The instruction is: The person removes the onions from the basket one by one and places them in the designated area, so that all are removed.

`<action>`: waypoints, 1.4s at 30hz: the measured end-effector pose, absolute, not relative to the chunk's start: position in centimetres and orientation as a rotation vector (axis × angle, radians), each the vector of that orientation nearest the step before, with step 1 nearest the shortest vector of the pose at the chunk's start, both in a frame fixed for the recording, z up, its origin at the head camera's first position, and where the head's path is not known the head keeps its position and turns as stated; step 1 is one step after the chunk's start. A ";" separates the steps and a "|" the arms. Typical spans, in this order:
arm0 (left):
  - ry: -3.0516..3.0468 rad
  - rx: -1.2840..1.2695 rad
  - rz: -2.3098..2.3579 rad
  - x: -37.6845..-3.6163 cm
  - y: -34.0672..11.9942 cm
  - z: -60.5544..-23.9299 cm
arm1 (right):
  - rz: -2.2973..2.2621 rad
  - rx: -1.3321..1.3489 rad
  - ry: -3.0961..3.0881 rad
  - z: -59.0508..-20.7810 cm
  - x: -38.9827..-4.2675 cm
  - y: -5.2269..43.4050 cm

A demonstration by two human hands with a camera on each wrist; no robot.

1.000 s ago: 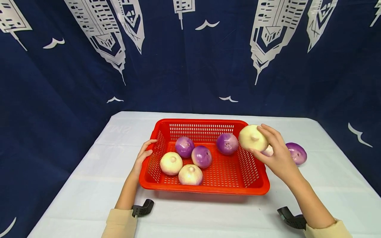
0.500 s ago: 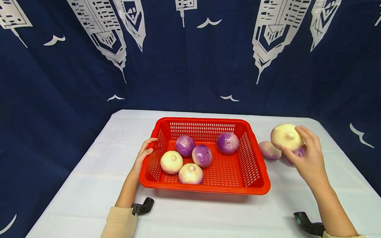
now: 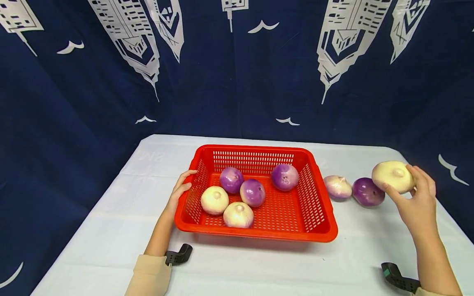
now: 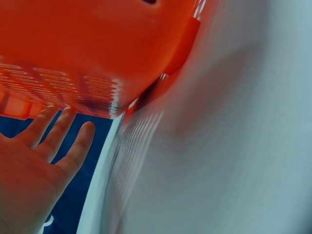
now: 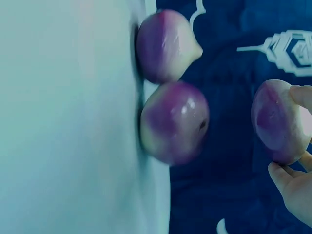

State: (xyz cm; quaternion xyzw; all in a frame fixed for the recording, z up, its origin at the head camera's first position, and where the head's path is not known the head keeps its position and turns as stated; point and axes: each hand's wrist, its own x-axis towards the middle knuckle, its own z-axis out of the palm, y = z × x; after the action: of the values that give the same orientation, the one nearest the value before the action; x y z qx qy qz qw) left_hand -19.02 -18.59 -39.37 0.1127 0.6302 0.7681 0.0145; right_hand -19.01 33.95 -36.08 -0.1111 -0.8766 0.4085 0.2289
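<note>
Since a second ago, head view: right hand point(image 3: 420, 205) has carried the pale onion point(image 3: 393, 176) from above the basket point(image 3: 318, 230) rim out right, gripping it above the table point(image 3: 111, 230) beside a purple onion point(image 3: 367, 191); left hand point(image 3: 177, 196) rests on the basket's left wall. Left wrist: fingers point(image 4: 58, 136) straight, touching the wall. Right wrist: fingertips point(image 5: 292, 180) curl round the held onion point(image 5: 280, 119), clear of two onions on the table.

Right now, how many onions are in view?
8: five in the red basket, two on the table to its right, one onion held by the right hand. None looks hidden.
</note>
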 end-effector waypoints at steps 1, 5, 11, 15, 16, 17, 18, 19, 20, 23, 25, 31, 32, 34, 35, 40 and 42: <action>1.959 0.358 2.392 -19.0 -18.6 -39.4 | 1.128 -0.326 -2.422 -36.3 -19.1 34.3; 1.959 0.372 2.393 -19.1 -18.6 -39.4 | 1.157 -0.399 -2.447 -37.2 -19.7 35.7; 1.950 0.359 2.398 -19.0 -18.6 -39.3 | 1.152 -0.467 -2.502 -40.2 -21.2 38.4; 1.947 0.368 2.393 -19.1 -18.5 -39.4 | 1.179 -0.513 -2.499 -42.0 -22.0 40.1; 1.942 0.365 2.393 -19.1 -18.5 -39.4 | 1.185 -0.522 -2.494 -42.3 -22.2 40.4; 1.940 0.367 2.393 -19.1 -18.5 -39.4 | 1.177 -0.538 -2.490 -42.6 -22.3 40.8; 1.939 0.368 2.392 -19.1 -18.5 -39.4 | 1.166 -0.553 -2.491 -42.8 -22.4 40.9; 1.937 0.369 2.393 -19.2 -18.5 -39.4 | 1.172 -0.560 -2.488 -42.7 -22.3 41.0; 1.936 0.368 2.394 -19.2 -18.5 -39.4 | 1.157 -0.574 -2.489 -42.7 -22.2 41.0; 1.934 0.366 2.394 -19.2 -18.5 -39.4 | 1.189 -0.587 -2.486 -41.9 -21.7 40.4; 1.934 0.362 2.394 -19.2 -18.6 -39.4 | 1.200 -0.594 -2.486 -41.2 -21.2 39.8; 1.944 0.357 2.399 -19.2 -18.6 -39.5 | 1.206 -0.619 -2.494 -40.2 -20.4 39.1; 1.947 0.361 2.398 -19.2 -18.6 -39.4 | 1.211 -0.624 -2.497 -40.2 -20.3 39.1; 1.945 0.358 2.398 -19.1 -18.6 -39.3 | 1.223 -0.632 -2.507 -40.4 -20.3 39.4; 1.944 0.350 2.399 -19.1 -18.6 -39.3 | 1.225 -0.632 -2.513 -40.4 -20.3 39.5; 1.950 0.325 2.399 -19.0 -18.5 -39.1 | 1.229 -0.621 -2.543 -41.0 -20.5 40.2; 1.949 0.323 2.401 -19.0 -18.5 -39.1 | 1.218 -0.602 -2.563 -41.3 -20.6 40.6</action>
State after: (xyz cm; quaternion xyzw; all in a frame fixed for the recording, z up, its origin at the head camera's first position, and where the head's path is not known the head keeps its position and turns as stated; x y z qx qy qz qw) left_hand -18.96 -18.46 -39.15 0.1039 0.6268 0.7720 0.0160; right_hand -20.64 40.57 -41.34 -0.2060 -0.8772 0.4167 0.1202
